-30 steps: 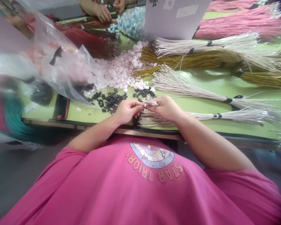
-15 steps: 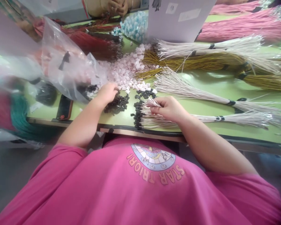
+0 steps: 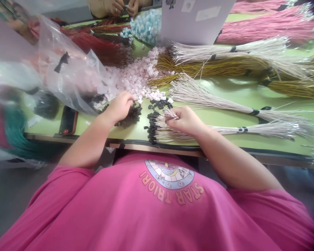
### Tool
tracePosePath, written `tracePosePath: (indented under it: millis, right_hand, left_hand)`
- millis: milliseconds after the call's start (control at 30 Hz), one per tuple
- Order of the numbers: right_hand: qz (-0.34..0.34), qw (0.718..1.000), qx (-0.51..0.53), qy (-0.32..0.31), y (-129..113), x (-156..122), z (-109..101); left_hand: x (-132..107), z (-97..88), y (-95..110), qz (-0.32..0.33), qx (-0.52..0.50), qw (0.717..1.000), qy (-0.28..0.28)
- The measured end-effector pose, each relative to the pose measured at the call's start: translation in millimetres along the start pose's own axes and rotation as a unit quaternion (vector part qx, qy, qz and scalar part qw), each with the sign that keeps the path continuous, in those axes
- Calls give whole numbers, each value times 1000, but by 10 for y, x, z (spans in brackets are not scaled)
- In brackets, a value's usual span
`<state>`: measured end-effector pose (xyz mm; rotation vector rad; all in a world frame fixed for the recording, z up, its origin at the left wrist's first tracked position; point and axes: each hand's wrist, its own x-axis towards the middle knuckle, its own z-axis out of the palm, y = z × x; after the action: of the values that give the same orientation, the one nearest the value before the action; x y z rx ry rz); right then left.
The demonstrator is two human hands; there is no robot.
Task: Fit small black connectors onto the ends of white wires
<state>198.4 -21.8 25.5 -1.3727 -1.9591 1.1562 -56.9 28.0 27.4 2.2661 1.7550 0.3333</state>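
My right hand is closed around a small bunch of thin white wires, their ends poking out past the thumb. Below it lies a bundle of white wires with black connector pieces at its left end. My left hand hovers over a loose pile of small black pieces, its fingertips pressed together. Whatever is between them is too small to make out. Just beyond that hand spreads a heap of small white connector housings. More black pieces lie between the hands.
Tied bundles of white wires, yellow wires and pink wires cover the right side. A clear plastic bag and a phone are left. A co-worker's hands show behind blue-white pieces.
The whole scene has shifted slightly left in view. My left hand has moved a little right over the black pile, fingertips now closer together. My right hand still grips the wires.
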Motion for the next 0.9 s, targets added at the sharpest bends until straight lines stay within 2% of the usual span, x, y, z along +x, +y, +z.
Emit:
tracePosePath:
  millis: [100, 167, 267, 367, 533, 667, 900]
  right_hand:
    - [9, 1000, 18, 2, 2, -3, 1]
    - [16, 999, 29, 3, 5, -3, 5]
    - [11, 999, 31, 7, 14, 0, 13]
    - [0, 1000, 20, 10, 19, 1, 15]
    - [-2, 1000, 26, 9, 19, -5, 4]
    - [2, 999, 54, 1, 18, -2, 0]
    - [13, 998, 58, 23, 1, 7, 4]
  left_hand:
    - [-189, -42, 192, 65, -59, 996, 5]
    - [-289, -4, 296, 91, -116, 989, 8]
    - [-376, 117, 426, 75, -240, 967, -34]
    - [-396, 237, 536, 37, -369, 926, -66]
    - [-371, 351, 602, -7, -541, 830, -132]
    - [-370, 393, 588, -29, -589, 794, -148]
    - [-382, 424, 583, -30, -606, 784, -133]
